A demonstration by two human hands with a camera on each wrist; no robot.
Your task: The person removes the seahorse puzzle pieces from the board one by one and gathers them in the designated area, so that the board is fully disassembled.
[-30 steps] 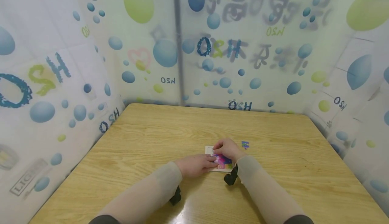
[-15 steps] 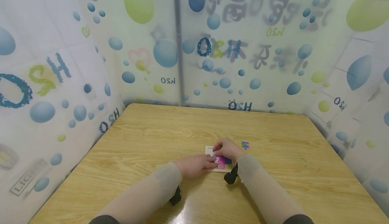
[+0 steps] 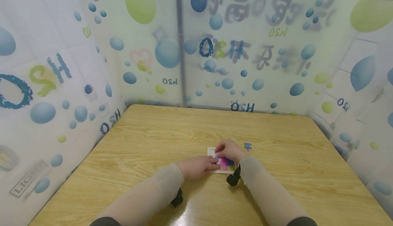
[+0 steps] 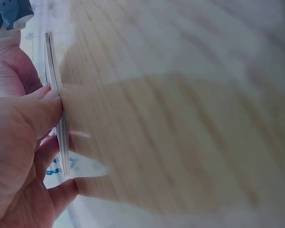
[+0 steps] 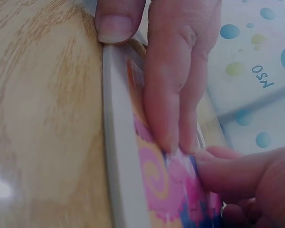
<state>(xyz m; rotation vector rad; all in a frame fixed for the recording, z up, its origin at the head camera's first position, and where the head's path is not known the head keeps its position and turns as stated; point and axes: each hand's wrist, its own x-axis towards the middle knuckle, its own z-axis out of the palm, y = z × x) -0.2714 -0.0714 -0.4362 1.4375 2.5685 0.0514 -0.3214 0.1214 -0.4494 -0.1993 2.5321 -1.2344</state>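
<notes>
A small jigsaw puzzle in a white frame (image 3: 222, 172) lies at the middle of the table, its picture pink, purple and blue. My left hand (image 3: 196, 167) rests across its left side; in the right wrist view the extended fingers of that left hand (image 5: 168, 76) press the picture, and one fingertip is at the frame's rim (image 5: 118, 142). With thumb and fingers together, my right hand (image 3: 231, 151) pinches a puzzle piece at the upper part of the puzzle, the piece mostly hidden by the fingers. The left wrist view has the board (image 4: 50, 57) edge-on.
One loose blue-purple puzzle piece (image 3: 247, 146) lies on the wooden table (image 3: 153, 130), just beyond my right hand. Curtains (image 3: 147, 48) printed with blue and green dots hang at the back and sides of the table.
</notes>
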